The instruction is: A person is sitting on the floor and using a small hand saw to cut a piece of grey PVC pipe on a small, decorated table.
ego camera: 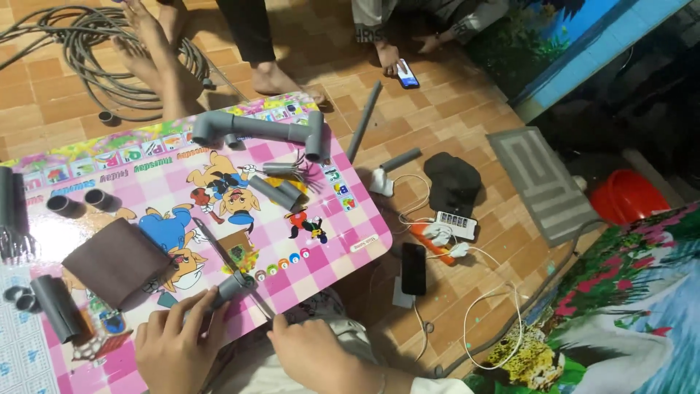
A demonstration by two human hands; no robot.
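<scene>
We work at a low pink table (321, 255) printed with cartoon animals, set on a brown tiled floor (467, 117). Our left hand (175, 343) wraps its fingers around a short grey pipe (230, 290) at the near edge of the table, holding it down against the top. Our right hand (310, 354) sits just beside it, fingers curled toward a thin metal blade (230, 266) that runs slantwise across the pipe; we cannot tell how firmly that hand grips it.

To the left lies a folded brown sheet (117, 259), with more pipe stubs (55, 306) near it. Farther up the table rests a U-shaped run of pipe with elbows (262, 131). Off the table to the right, a black phone (413, 268) lies on the floor among white cables (481, 306), and a coil of grey hose (95, 51) lies at the far left. Other people's bare feet (281, 76) stand beyond the table.
</scene>
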